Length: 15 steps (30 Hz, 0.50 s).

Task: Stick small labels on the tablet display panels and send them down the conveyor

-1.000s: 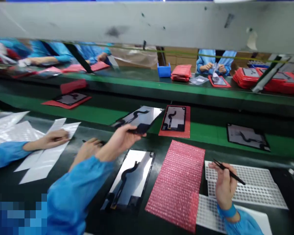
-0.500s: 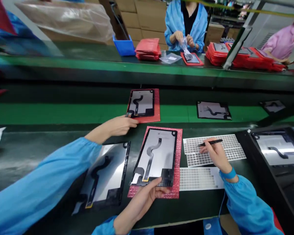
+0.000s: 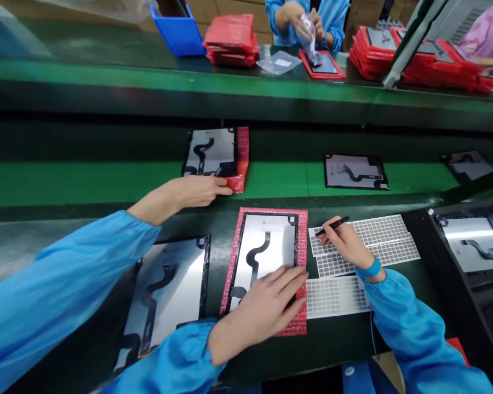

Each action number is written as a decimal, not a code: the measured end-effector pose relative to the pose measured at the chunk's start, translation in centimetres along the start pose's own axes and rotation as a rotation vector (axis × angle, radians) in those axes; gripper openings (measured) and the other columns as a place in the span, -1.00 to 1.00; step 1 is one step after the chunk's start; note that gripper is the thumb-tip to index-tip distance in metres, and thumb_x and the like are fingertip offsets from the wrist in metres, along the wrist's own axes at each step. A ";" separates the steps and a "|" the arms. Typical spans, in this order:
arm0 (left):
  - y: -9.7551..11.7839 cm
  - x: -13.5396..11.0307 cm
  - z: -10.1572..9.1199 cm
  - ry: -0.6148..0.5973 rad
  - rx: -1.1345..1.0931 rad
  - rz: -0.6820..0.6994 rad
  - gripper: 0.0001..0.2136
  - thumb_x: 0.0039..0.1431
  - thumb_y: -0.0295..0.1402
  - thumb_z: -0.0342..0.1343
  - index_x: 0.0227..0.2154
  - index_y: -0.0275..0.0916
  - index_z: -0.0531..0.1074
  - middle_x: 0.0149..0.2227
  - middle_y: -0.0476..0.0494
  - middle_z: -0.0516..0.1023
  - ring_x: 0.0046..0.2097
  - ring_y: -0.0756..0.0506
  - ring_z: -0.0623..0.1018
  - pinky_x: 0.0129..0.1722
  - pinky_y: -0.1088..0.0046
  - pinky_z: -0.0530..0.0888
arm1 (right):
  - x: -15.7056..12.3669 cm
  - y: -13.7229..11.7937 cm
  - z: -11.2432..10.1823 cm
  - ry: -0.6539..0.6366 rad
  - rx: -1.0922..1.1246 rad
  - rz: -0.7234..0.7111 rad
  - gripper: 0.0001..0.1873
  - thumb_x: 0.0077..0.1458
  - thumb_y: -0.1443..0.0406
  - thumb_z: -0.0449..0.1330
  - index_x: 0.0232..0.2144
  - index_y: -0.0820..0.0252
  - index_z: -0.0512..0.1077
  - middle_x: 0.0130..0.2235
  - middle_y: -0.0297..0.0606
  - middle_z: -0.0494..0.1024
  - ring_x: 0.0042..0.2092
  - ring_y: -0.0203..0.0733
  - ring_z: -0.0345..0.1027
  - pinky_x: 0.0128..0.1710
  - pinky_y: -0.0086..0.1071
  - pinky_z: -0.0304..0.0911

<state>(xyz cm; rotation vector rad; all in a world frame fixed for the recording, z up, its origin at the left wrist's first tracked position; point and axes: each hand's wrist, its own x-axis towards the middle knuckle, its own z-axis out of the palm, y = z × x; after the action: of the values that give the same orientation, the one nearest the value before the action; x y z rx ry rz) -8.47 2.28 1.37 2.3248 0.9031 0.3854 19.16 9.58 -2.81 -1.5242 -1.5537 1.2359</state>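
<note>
In front of me a tablet screen panel [image 3: 278,241], back side up with a dark curved flex cable [image 3: 252,257], lies on a pink bubble-wrap sleeve [image 3: 293,328]. My left hand [image 3: 265,301] rests on its lower part with fingers stretched out, hiding the lower end of the cable. My right hand [image 3: 347,241] grips black tweezers [image 3: 337,222], their tip over a white sheet of small grey squares [image 3: 388,235]. A similar sheet [image 3: 332,301] lies nearer to me, right of the sleeve. A blue band [image 3: 370,268] circles my right wrist.
From the left, a co-worker's hand [image 3: 189,191] reaches to a panel [image 3: 217,145] on a red sleeve. Another panel [image 3: 168,290] lies left of mine. More panels [image 3: 355,171] lie on the green strip. At right stands a black tray [image 3: 447,295]. Red sleeves [image 3: 232,41] are stacked opposite.
My left hand has gone from holding the panel's lower edge to lying across its face; the panel is straighter on the sleeve. The tweezers moved left. The co-worker's panel shifted left. The view tilted down.
</note>
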 end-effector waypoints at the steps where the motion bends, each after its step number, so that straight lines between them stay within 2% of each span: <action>1: -0.1 1.4 0.2 0.020 0.156 0.058 -0.57 0.48 -0.24 0.07 0.29 -0.30 0.44 0.33 -0.36 0.48 0.21 -0.31 0.56 0.14 0.10 0.59 | 0.0 -0.2 -0.1 -0.003 -0.014 0.007 -0.61 0.43 -0.08 0.10 -0.15 0.10 0.36 -0.36 -0.21 0.71 -0.32 -0.07 0.67 -0.24 -0.18 0.54; 3: -0.1 3.5 0.8 -0.006 0.371 0.088 -0.47 0.46 -0.17 0.11 0.34 -0.38 0.38 0.41 -0.38 0.38 0.15 -0.33 0.57 0.03 0.13 0.63 | 0.0 -0.6 -0.2 -0.011 -0.034 0.016 -0.60 0.42 -0.10 0.11 -0.15 0.10 0.37 -0.37 -0.21 0.71 -0.32 -0.06 0.67 -0.24 -0.17 0.54; 6: 0.0 4.9 1.7 -0.080 0.516 0.051 -0.42 0.47 -0.09 0.08 0.35 -0.42 0.37 0.45 -0.33 0.32 0.08 -0.32 0.57 -0.06 0.18 0.61 | 0.0 -0.8 -0.3 -0.031 -0.018 0.028 -0.59 0.42 -0.11 0.11 -0.15 0.10 0.38 -0.37 -0.21 0.71 -0.31 -0.05 0.67 -0.24 -0.17 0.55; 9: -0.1 4.8 2.2 -0.116 0.554 0.020 -0.38 0.47 -0.05 0.04 0.38 -0.41 0.34 0.49 -0.29 0.26 0.08 -0.31 0.52 -0.04 0.17 0.58 | -0.1 -0.7 -0.3 -0.047 0.028 0.041 -0.59 0.43 -0.10 0.12 -0.13 0.10 0.38 -0.36 -0.22 0.70 -0.30 -0.07 0.67 -0.25 -0.19 0.56; 15: -0.6 4.5 2.7 -0.086 0.538 0.016 -0.32 0.45 0.01 0.03 0.39 -0.45 0.33 0.49 -0.33 0.25 0.06 -0.33 0.45 -0.05 0.11 0.54 | -0.2 -0.6 -0.2 -0.038 0.033 0.047 -0.61 0.42 -0.10 0.14 -0.12 0.09 0.38 -0.34 -0.22 0.70 -0.31 -0.10 0.66 -0.25 -0.20 0.56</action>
<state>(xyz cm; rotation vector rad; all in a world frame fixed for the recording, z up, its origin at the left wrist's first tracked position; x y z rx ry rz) -4.28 4.52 -0.91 2.8081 1.0424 0.0441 19.16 9.51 -2.11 -1.5324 -1.5221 1.3178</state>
